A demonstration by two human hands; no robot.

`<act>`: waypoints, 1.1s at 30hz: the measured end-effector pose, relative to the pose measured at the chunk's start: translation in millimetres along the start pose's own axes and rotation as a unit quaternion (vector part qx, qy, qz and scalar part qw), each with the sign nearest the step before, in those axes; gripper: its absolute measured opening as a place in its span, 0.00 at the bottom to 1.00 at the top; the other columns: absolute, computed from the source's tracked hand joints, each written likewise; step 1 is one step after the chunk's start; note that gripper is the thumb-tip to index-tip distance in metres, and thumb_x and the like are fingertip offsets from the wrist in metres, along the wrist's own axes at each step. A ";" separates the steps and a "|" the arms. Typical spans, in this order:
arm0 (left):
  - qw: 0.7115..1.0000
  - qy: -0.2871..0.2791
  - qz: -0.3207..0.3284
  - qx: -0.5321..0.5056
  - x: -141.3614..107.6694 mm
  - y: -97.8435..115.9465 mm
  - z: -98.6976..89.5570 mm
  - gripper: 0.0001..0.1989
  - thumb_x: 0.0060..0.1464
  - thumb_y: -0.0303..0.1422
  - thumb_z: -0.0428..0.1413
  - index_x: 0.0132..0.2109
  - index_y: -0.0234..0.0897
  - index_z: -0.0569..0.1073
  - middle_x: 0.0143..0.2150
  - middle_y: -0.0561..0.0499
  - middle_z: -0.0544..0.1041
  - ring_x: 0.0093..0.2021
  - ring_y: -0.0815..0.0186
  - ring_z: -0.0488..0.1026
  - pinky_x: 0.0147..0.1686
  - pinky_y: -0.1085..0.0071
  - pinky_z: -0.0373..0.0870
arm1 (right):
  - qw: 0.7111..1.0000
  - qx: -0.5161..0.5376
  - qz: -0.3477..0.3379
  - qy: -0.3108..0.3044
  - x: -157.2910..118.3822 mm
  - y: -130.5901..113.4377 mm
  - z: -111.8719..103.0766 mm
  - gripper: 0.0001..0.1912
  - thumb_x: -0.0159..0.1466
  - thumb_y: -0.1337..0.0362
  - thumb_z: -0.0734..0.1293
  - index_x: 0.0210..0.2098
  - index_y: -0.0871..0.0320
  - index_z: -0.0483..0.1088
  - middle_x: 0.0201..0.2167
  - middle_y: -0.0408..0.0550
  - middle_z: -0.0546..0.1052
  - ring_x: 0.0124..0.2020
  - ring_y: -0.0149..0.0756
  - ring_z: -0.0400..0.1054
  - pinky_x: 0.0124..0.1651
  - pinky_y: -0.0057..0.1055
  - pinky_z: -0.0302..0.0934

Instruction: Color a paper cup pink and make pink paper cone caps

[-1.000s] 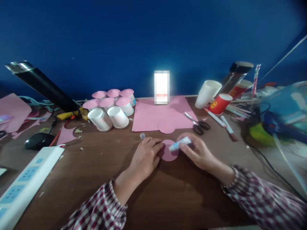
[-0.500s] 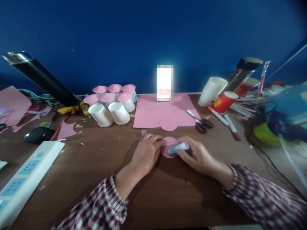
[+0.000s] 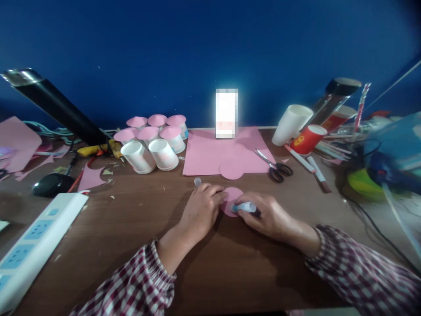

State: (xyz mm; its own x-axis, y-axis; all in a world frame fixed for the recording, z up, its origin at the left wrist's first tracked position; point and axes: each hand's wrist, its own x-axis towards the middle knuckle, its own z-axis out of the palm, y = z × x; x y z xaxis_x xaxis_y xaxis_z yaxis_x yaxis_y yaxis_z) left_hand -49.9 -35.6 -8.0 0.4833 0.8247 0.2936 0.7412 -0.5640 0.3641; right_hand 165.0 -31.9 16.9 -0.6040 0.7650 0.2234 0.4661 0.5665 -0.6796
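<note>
A pink paper circle (image 3: 233, 195) lies flat on the brown table (image 3: 210, 272). My right hand (image 3: 268, 215) is closed round a white and blue glue stick (image 3: 247, 206), its tip against the lower part of the circle. On the circle's left edge rest the fingertips of my left hand (image 3: 202, 208), palm down with the fingers bent and laid flat. A small clear cap (image 3: 197, 181) stands just beyond that hand. Farther back, another pink circle (image 3: 231, 169) overlaps the front edge of pink sheets (image 3: 210, 153).
Black scissors (image 3: 279, 171) lie partly on the sheets. Several white cups with pink cone tops (image 3: 148, 133) and two open white cups (image 3: 164, 156) stand at back left. A power strip (image 3: 42, 237) is at left; a red cup (image 3: 309, 139) and markers are at right.
My right hand has shifted slightly left and down, and the glue stick's tip now sits lower on the circle. My left hand has stayed in place.
</note>
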 end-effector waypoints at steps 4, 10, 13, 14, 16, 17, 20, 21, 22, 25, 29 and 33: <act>1.000 -0.006 0.001 0.005 -0.1 -0.2 0.1 0.17 0.57 0.21 0.51 0.51 0.36 0.74 0.50 0.46 0.75 0.48 0.59 0.68 0.48 0.58 0.69 | 1.000 0.005 0.003 0.005 -0.4 0.5 0.2 0.05 0.62 0.68 0.64 0.38 0.56 0.70 0.33 0.46 0.77 0.33 0.35 0.71 0.39 0.30 0.63; 1.000 -0.009 -0.003 0.009 -0.4 -0.3 1.4 0.15 0.59 0.23 0.50 0.51 0.37 0.74 0.50 0.47 0.75 0.48 0.59 0.68 0.48 0.58 0.69 | 0.999 0.031 0.036 -0.008 0.1 -1.6 -3.6 0.04 0.62 0.67 0.64 0.37 0.57 0.70 0.30 0.45 0.77 0.30 0.34 0.69 0.35 0.29 0.63; 1.000 -0.009 -0.005 0.018 -0.6 -1.0 2.9 0.16 0.60 0.23 0.49 0.51 0.38 0.74 0.51 0.47 0.75 0.48 0.59 0.68 0.48 0.58 0.69 | 0.991 0.108 0.076 0.011 0.0 -0.6 -5.6 0.05 0.64 0.64 0.62 0.36 0.57 0.69 0.29 0.45 0.76 0.29 0.34 0.69 0.33 0.28 0.63; 1.000 -0.008 -0.004 0.020 -0.7 -1.3 3.4 0.16 0.59 0.23 0.49 0.51 0.39 0.74 0.51 0.47 0.75 0.48 0.59 0.68 0.48 0.58 0.69 | 0.987 0.130 0.088 0.024 0.1 0.1 -5.8 0.05 0.65 0.63 0.62 0.36 0.57 0.69 0.29 0.46 0.76 0.29 0.34 0.70 0.33 0.28 0.64; 1.000 -0.007 -0.001 0.021 -0.7 -1.6 3.8 0.17 0.59 0.22 0.49 0.52 0.39 0.74 0.51 0.47 0.75 0.48 0.59 0.68 0.48 0.58 0.69 | 0.982 0.147 0.102 0.053 0.5 1.5 -5.1 0.06 0.65 0.63 0.61 0.36 0.57 0.68 0.29 0.46 0.77 0.30 0.35 0.71 0.34 0.29 0.64; 1.000 -0.008 -0.001 0.020 -0.7 -1.5 3.7 0.17 0.59 0.22 0.49 0.52 0.38 0.74 0.51 0.46 0.75 0.48 0.59 0.68 0.48 0.58 0.69 | 0.983 0.140 0.104 0.064 0.9 2.0 -4.3 0.05 0.65 0.63 0.61 0.36 0.57 0.68 0.29 0.46 0.77 0.30 0.35 0.71 0.34 0.29 0.64; 1.000 -0.011 -0.004 0.017 -0.5 -1.0 2.7 0.17 0.58 0.21 0.50 0.52 0.37 0.74 0.51 0.46 0.75 0.48 0.58 0.68 0.48 0.57 0.69 | 0.990 0.073 0.095 0.072 2.2 1.7 -0.7 0.03 0.63 0.65 0.63 0.36 0.57 0.68 0.27 0.44 0.75 0.27 0.33 0.68 0.31 0.28 0.62; 1.000 -0.012 -0.006 0.016 -0.5 -0.8 2.3 0.18 0.57 0.21 0.50 0.52 0.37 0.74 0.51 0.46 0.75 0.48 0.58 0.67 0.49 0.57 0.69 | 0.993 0.050 0.085 0.067 2.5 1.1 0.6 0.03 0.63 0.65 0.64 0.36 0.57 0.68 0.27 0.44 0.75 0.26 0.33 0.67 0.31 0.28 0.61; 1.000 -0.014 -0.007 0.015 -0.5 -0.5 1.9 0.18 0.57 0.21 0.50 0.52 0.38 0.74 0.51 0.46 0.75 0.48 0.58 0.67 0.49 0.57 0.69 | 0.995 0.034 0.072 0.060 2.9 0.4 1.6 0.03 0.62 0.65 0.64 0.36 0.56 0.68 0.27 0.43 0.74 0.26 0.32 0.67 0.31 0.28 0.61; 1.000 -0.018 -0.009 0.013 -0.7 0.3 0.8 0.19 0.56 0.21 0.51 0.52 0.38 0.74 0.51 0.47 0.75 0.48 0.58 0.67 0.49 0.57 0.69 | 0.999 0.021 0.032 0.039 3.9 -1.0 3.8 0.04 0.62 0.67 0.65 0.37 0.56 0.69 0.31 0.45 0.76 0.31 0.34 0.69 0.36 0.29 0.62; 1.000 -0.022 -0.011 0.017 -1.0 1.8 -0.5 0.20 0.55 0.21 0.51 0.53 0.38 0.73 0.51 0.47 0.75 0.49 0.57 0.67 0.49 0.56 0.69 | 0.999 0.029 0.029 0.027 4.3 -0.3 4.3 0.04 0.63 0.65 0.65 0.38 0.56 0.69 0.33 0.46 0.77 0.34 0.36 0.71 0.39 0.30 0.63; 1.000 -0.020 -0.014 0.017 -1.4 2.3 0.0 0.18 0.57 0.22 0.52 0.53 0.39 0.73 0.51 0.47 0.75 0.49 0.58 0.67 0.48 0.57 0.69 | 0.999 0.019 0.036 0.000 3.2 0.8 3.1 0.03 0.64 0.66 0.64 0.37 0.56 0.69 0.33 0.46 0.77 0.33 0.35 0.70 0.38 0.29 0.63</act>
State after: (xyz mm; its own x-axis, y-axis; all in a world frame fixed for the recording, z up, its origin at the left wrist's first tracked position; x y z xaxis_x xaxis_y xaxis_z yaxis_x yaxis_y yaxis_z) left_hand -48.9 -38.0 -7.5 0.4799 0.8415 0.2482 0.7699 -0.5396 0.3408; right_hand 161.4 -30.0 14.9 -0.5706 0.8029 0.1726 0.4833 0.4983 -0.7199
